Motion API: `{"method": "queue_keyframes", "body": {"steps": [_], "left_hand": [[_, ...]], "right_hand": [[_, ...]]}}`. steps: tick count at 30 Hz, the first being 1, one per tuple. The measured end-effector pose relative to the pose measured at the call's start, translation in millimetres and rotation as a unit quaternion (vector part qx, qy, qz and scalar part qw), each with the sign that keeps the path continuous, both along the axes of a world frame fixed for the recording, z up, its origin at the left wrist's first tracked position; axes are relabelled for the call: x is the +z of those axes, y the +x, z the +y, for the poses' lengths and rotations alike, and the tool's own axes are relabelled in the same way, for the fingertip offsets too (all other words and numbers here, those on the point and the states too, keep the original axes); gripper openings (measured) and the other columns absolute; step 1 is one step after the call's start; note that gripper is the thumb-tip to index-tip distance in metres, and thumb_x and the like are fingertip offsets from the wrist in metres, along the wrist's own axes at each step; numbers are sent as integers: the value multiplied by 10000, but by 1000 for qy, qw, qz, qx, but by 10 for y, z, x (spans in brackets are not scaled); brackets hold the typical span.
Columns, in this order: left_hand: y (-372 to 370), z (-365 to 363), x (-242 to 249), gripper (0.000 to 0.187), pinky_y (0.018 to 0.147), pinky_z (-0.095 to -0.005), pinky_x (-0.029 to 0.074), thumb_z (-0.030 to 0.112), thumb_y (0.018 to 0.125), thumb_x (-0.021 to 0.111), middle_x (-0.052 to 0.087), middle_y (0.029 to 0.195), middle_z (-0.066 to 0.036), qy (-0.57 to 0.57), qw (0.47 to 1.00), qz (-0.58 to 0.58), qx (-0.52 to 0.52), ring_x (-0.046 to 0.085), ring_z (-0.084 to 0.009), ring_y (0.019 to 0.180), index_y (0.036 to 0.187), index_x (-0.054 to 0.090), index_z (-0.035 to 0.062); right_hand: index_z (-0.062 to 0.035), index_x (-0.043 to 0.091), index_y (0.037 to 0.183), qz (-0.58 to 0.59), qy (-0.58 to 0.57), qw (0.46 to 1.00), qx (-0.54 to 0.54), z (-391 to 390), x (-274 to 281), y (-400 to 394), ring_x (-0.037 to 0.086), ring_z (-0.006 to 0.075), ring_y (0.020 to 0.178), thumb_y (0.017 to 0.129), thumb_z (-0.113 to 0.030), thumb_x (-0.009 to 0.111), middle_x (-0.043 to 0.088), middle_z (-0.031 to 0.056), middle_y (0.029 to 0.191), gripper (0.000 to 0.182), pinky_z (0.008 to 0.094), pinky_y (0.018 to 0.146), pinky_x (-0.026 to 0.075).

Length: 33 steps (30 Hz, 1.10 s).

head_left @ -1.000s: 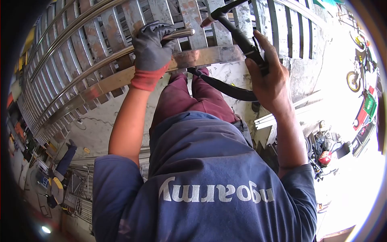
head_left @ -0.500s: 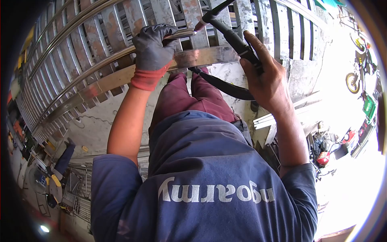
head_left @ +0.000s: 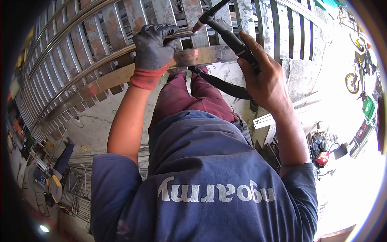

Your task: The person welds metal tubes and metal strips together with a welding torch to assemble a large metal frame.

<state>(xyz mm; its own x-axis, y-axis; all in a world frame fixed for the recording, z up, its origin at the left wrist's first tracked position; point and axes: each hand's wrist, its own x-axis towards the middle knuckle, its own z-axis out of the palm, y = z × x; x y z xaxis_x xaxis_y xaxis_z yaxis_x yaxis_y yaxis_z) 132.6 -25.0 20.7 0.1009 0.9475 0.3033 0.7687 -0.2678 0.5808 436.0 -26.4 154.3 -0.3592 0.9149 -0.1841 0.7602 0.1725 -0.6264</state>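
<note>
A dark glove with a red cuff covers my left hand (head_left: 155, 48), whose fingers are closed around a shiny metal tube (head_left: 184, 33) lying over the slatted bench. My right hand (head_left: 266, 82) is bare and grips the black handle of a TIG welding torch (head_left: 233, 41). The torch's pinkish nozzle (head_left: 197, 27) points down at the tube's right end, with its tip right at the metal. Below both hands runs the flat front rail (head_left: 201, 56) of the bench.
Metal slats (head_left: 111, 30) form the bench, with long polished tubes (head_left: 72, 26) lying across them. A black cable sleeve (head_left: 225, 86) hangs beside my legs. Metal stock (head_left: 80, 185) lies at lower left. On the right are a motorbike (head_left: 352, 80), a red helmet (head_left: 322, 158) and a green crate (head_left: 368, 107).
My right hand and the torch have shifted slightly left, and the nozzle sits a little closer over the tube's end. My left hand keeps its hold, almost unmoved.
</note>
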Motion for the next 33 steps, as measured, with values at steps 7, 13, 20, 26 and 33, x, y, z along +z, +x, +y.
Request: {"method": "queue_keyframes", "body": {"steps": [7,13,20,26,33], "left_hand": [[1,3,-6,312,891,-448,597,67,797,915,801,1029,-95,3,1000,2,1,742,-327,994,1086,802,94],[-13,12,2,310,902,-453,596,68,797,911,803,1034,-94,3,1000,-3,-3,741,-329,995,1088,808,93],[-16,-1,-31,302,874,-433,608,69,805,906,805,1024,-98,-1,1000,-15,0,756,-313,969,1090,810,98],[-4,4,-24,300,874,-435,608,68,801,909,806,1016,-101,3,1000,-9,4,757,-314,967,1083,810,94],[-1,3,-24,305,882,-445,604,69,791,920,809,1018,-103,6,1000,-14,4,752,-328,977,1075,811,88]], "right_hand": [[-261,500,1667,-33,22,999,19,-36,-17,-11,782,445,898,1060,-181,715,739,239,1054,649,530,734,632],[-252,456,1689,-29,20,999,23,-16,-16,-10,781,469,905,1057,-163,716,748,265,1067,689,545,742,625],[-209,424,1699,10,16,999,-46,11,24,32,794,499,965,1047,-138,724,787,300,1011,722,540,801,625],[-195,483,1669,-4,-42,997,-61,34,106,5,801,478,974,1048,-142,717,793,288,1032,665,518,819,625],[-182,514,1646,5,-82,994,-68,61,116,-19,810,445,982,1046,-147,722,799,269,1058,636,498,832,626]]}}
